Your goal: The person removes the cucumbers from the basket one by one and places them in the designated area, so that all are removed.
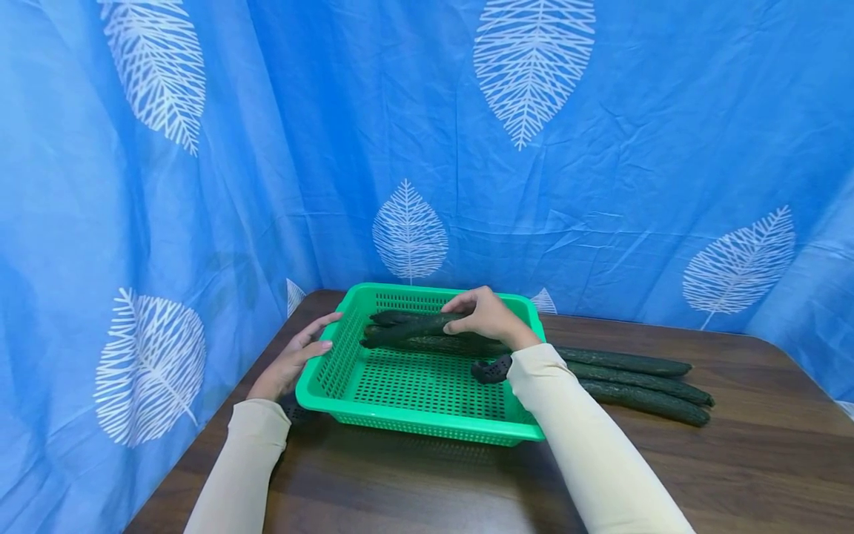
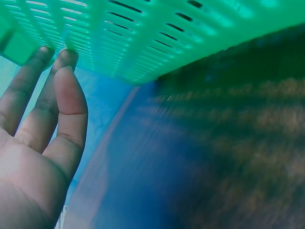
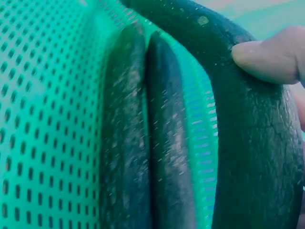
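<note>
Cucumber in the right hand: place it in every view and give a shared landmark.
Head: cucumber just below centre, in the right hand.
Left wrist: not in it.
Right wrist: right half, arching from top centre to bottom right.
Landmark: the green basket, in all three views.

The head camera looks forward and down over the counter (image 1: 767,445), standing back enough to frame the whole green basket (image 1: 427,420) and the curtain (image 1: 634,178) beyond. The left wrist camera faces the basket's side at close range, past the left fingers (image 2: 71,105). The right wrist camera, also close, looks at cucumbers (image 3: 126,138) inside it, which the head view shares.
</note>
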`<action>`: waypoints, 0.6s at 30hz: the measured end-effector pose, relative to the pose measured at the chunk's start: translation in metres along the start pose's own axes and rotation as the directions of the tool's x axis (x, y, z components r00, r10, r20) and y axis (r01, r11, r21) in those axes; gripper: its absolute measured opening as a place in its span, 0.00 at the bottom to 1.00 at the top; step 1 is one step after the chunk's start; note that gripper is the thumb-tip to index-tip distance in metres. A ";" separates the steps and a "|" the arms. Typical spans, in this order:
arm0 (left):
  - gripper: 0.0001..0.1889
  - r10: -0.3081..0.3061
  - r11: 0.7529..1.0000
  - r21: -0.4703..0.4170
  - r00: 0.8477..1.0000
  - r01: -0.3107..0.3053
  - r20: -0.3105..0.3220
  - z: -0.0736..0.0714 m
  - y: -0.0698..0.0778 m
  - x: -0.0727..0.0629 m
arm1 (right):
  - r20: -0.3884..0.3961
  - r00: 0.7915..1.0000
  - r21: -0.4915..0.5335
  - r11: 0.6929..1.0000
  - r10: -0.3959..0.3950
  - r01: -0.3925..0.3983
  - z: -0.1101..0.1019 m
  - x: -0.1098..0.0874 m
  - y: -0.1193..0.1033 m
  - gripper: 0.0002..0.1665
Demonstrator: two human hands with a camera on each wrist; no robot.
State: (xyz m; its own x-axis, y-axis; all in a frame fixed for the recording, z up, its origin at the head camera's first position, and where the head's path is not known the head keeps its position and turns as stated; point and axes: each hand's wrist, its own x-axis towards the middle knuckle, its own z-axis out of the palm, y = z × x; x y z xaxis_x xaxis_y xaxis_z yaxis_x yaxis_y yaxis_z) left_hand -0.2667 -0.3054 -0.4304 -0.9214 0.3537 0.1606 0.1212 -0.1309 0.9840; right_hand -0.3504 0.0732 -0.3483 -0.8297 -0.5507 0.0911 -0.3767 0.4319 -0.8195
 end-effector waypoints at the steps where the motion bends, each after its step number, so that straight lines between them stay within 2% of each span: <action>1: 0.24 -0.002 1.000 -0.001 1.000 0.002 -0.002 0.000 0.000 0.000 | -0.001 1.000 0.006 1.000 -0.002 0.002 -0.001 -0.001 -0.002 0.20; 10: 0.23 0.011 1.000 0.009 1.000 -0.011 -0.012 0.002 0.001 -0.001 | -0.024 0.999 0.058 0.998 -0.025 0.027 -0.015 -0.011 -0.021 0.19; 18: 0.24 0.038 0.998 0.044 0.999 -0.036 -0.027 0.003 0.001 -0.001 | -0.052 0.995 0.029 0.996 -0.088 0.090 -0.028 -0.027 -0.039 0.20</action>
State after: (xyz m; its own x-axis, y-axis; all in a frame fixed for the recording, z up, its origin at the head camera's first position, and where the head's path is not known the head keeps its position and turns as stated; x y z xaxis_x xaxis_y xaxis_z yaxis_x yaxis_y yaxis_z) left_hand -0.2648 -0.3033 -0.4291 -0.9260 0.3232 0.1952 0.1707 -0.1029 0.9799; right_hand -0.3251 0.0910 -0.3024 -0.8135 -0.5489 0.1924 -0.4378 0.3600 -0.8239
